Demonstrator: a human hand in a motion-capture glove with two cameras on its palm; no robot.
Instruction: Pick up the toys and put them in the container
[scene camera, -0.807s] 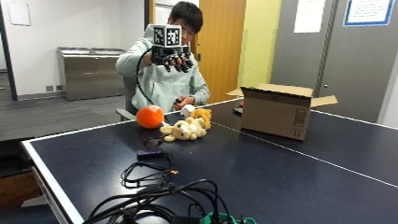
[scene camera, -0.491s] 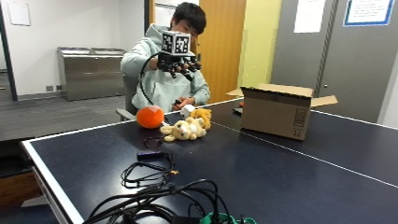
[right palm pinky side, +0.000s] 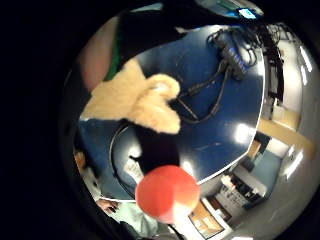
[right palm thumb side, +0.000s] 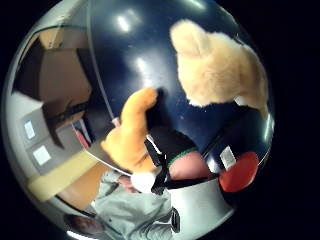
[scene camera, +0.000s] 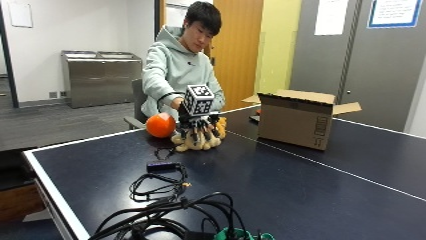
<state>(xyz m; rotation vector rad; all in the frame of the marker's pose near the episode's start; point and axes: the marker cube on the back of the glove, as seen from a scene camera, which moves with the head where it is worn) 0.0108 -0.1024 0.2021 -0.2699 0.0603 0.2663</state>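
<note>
A cream plush toy (scene camera: 197, 142) and a yellow-orange plush toy (scene camera: 219, 127) lie together on the dark blue table (scene camera: 279, 180), with an orange ball (scene camera: 160, 125) beside them. My gloved right hand (scene camera: 198, 127) hangs just over the cream plush, fingers spread and pointing down at it, curled round nothing. The palm views look down on the cream plush (right palm pinky side: 135, 102) (right palm thumb side: 220, 65), the yellow-orange plush (right palm thumb side: 132, 132) and the ball (right palm pinky side: 167, 192) (right palm thumb side: 238, 172). An open cardboard box (scene camera: 296, 120) stands to the right of the toys, flaps up.
A tangle of black cables (scene camera: 166, 200) with a small black device (scene camera: 162, 166) lies on the near part of the table. The table's near left edge (scene camera: 53, 195) is close to the cables. The person sits behind the toys.
My right hand has come down from head height to just over the cream plush. The toys, ball and box have not moved.
</note>
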